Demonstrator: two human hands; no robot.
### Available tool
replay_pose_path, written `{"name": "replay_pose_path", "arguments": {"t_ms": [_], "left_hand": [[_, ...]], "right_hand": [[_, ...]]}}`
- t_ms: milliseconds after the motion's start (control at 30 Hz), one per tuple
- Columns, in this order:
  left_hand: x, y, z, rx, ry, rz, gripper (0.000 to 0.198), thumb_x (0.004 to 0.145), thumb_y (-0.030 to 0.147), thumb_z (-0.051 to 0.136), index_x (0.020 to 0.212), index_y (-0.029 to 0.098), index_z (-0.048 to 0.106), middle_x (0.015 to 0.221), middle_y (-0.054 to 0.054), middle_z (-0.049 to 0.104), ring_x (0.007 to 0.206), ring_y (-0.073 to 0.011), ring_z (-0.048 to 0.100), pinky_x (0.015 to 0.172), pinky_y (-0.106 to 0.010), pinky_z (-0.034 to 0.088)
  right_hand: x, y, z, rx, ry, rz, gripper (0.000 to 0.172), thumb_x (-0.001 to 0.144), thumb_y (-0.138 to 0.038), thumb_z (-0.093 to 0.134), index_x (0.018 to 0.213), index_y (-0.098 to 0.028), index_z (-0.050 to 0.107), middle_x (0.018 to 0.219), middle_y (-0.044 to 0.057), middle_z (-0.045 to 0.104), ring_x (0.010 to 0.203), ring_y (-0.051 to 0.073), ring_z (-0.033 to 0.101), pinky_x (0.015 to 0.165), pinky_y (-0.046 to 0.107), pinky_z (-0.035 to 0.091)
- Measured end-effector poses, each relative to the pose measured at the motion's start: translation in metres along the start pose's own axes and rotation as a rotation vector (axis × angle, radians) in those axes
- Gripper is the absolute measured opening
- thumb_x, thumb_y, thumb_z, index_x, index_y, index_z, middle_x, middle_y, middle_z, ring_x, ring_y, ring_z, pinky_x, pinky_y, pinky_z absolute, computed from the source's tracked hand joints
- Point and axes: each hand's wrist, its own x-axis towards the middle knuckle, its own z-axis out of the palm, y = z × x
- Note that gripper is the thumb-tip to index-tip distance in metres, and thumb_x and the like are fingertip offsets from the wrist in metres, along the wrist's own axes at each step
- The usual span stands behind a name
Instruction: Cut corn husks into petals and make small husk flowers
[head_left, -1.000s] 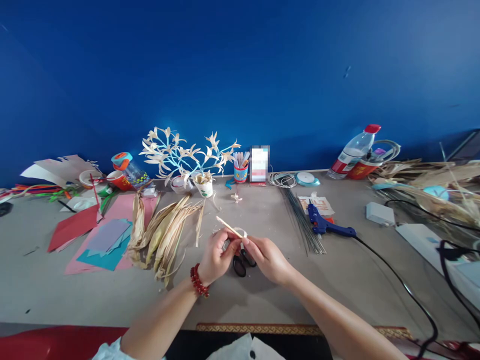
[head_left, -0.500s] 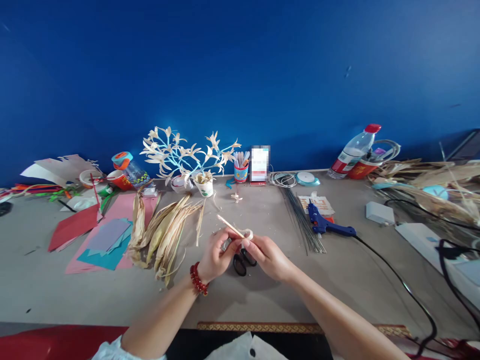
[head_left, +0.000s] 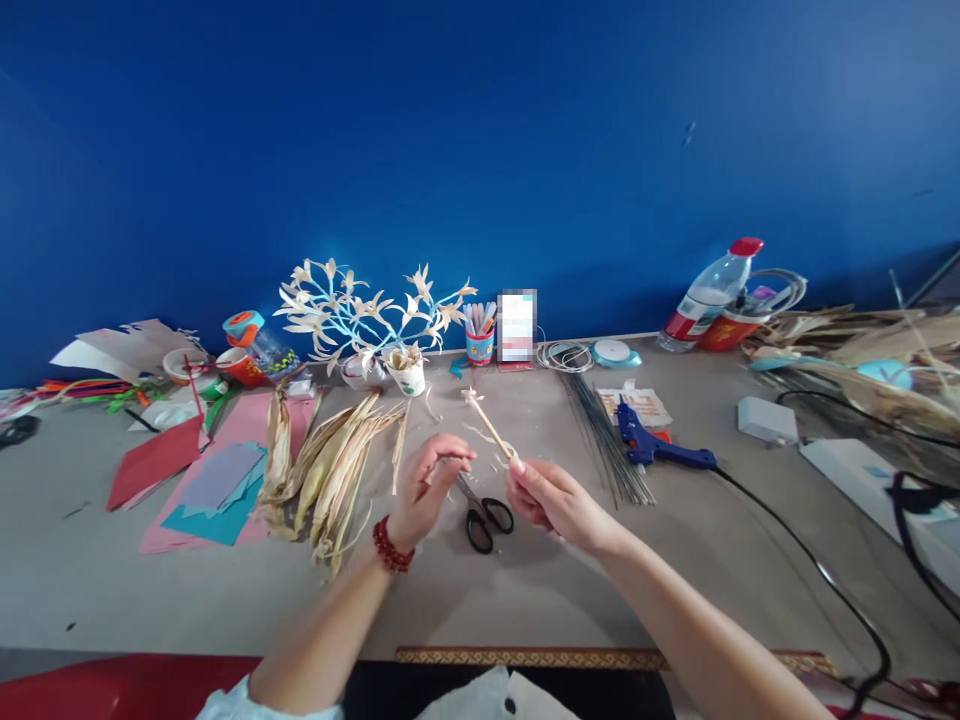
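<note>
Stick pinched by near end in right hand, long axis slanting forward and leftward; left hand apart, just left of stick, fingers loosely curled, nothing visible in grasp; scissors lie between hands.

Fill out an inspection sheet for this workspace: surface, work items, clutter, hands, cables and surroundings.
Surface: grey table, small scraps scattered on it.
Work items: thin stick, held at a slant; black-handled scissors, lying on the table.
Clutter: dried husks and coloured paper at left; wire bundle and blue glue gun at right.
Hands: right hand grips the stick's lower end; left hand is open, apart from the stick, nothing visible in it.
Cables: black cable runs from the glue gun toward the lower right; its plug is out of view.
Surroundings: blue wall behind the table; other people, nothing seen.
</note>
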Motion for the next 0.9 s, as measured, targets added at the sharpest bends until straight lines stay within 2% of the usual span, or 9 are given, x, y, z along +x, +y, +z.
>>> {"name": "replay_pose_path", "arguments": {"t_ms": [100,167,267,400,467,633,767,900], "left_hand": [[-0.001,0.010,0.006,0.087,-0.100,0.147,0.026,0.089,0.036,0.061,0.109,0.019,0.062,0.103,-0.011,0.061,0.101,-0.0244,0.056,0.091,-0.042,0.047],[-0.003,0.012,0.008,0.152,-0.120,0.155,0.020,0.088,0.033,0.062,0.104,0.021,0.064,0.104,-0.011,0.060,0.106,-0.0255,0.053,0.095,-0.043,0.046],[-0.004,0.010,0.008,0.121,-0.132,0.141,0.012,0.090,0.031,0.060,0.094,0.021,0.065,0.099,-0.009,0.059,0.101,-0.0231,0.055,0.097,-0.044,0.045],[-0.004,0.009,0.002,0.070,-0.177,0.172,0.010,0.090,0.029,0.060,0.089,0.020,0.065,0.092,-0.007,0.060,0.095,-0.0214,0.057,0.104,-0.048,0.040],[-0.003,0.009,-0.001,0.061,-0.198,0.175,0.010,0.090,0.029,0.060,0.088,0.021,0.065,0.092,-0.007,0.061,0.096,-0.0212,0.057,0.106,-0.049,0.038],[0.002,0.001,-0.008,-0.010,-0.193,0.138,0.017,0.087,0.035,0.065,0.077,0.021,0.063,0.086,-0.004,0.062,0.093,-0.0197,0.058,0.098,-0.045,0.044],[0.006,0.000,-0.012,-0.021,-0.209,0.159,0.018,0.088,0.037,0.064,0.081,0.020,0.064,0.096,-0.007,0.064,0.100,-0.0218,0.058,0.094,-0.043,0.046],[0.005,0.011,-0.009,0.030,-0.237,0.198,0.025,0.085,0.043,0.066,0.094,0.020,0.066,0.106,-0.010,0.064,0.107,-0.0245,0.057,0.100,-0.046,0.042]], "right_hand": [[0.003,0.004,0.005,-0.101,-0.052,0.037,0.056,0.089,-0.069,0.043,0.065,-0.019,0.040,0.054,-0.006,0.034,0.046,0.006,0.025,0.041,0.020,0.019],[0.004,0.005,0.009,-0.100,-0.098,0.045,0.056,0.088,-0.071,0.043,0.069,-0.018,0.043,0.056,-0.006,0.035,0.047,0.006,0.025,0.041,0.021,0.020],[0.004,0.005,0.014,-0.048,-0.148,0.055,0.054,0.087,-0.070,0.045,0.073,-0.019,0.044,0.056,-0.007,0.032,0.047,0.006,0.024,0.041,0.021,0.018],[0.003,0.006,0.014,0.019,-0.238,0.058,0.053,0.090,-0.067,0.045,0.065,-0.020,0.037,0.055,-0.007,0.031,0.046,0.006,0.026,0.041,0.021,0.019],[0.002,0.007,0.013,0.081,-0.291,0.094,0.054,0.091,-0.065,0.046,0.062,-0.021,0.033,0.053,-0.008,0.029,0.044,0.005,0.023,0.039,0.020,0.016],[0.001,0.008,0.010,0.315,-0.366,0.216,0.055,0.089,-0.065,0.050,0.061,-0.022,0.030,0.047,-0.012,0.021,0.040,0.005,0.014,0.036,0.019,0.011],[0.001,0.006,0.009,0.362,-0.381,0.231,0.054,0.089,-0.066,0.048,0.062,-0.022,0.030,0.045,-0.012,0.023,0.039,0.005,0.013,0.035,0.018,0.010],[0.002,0.007,0.012,0.206,-0.276,0.153,0.054,0.089,-0.066,0.049,0.062,-0.021,0.034,0.048,-0.010,0.026,0.042,0.005,0.017,0.036,0.018,0.013]]}}
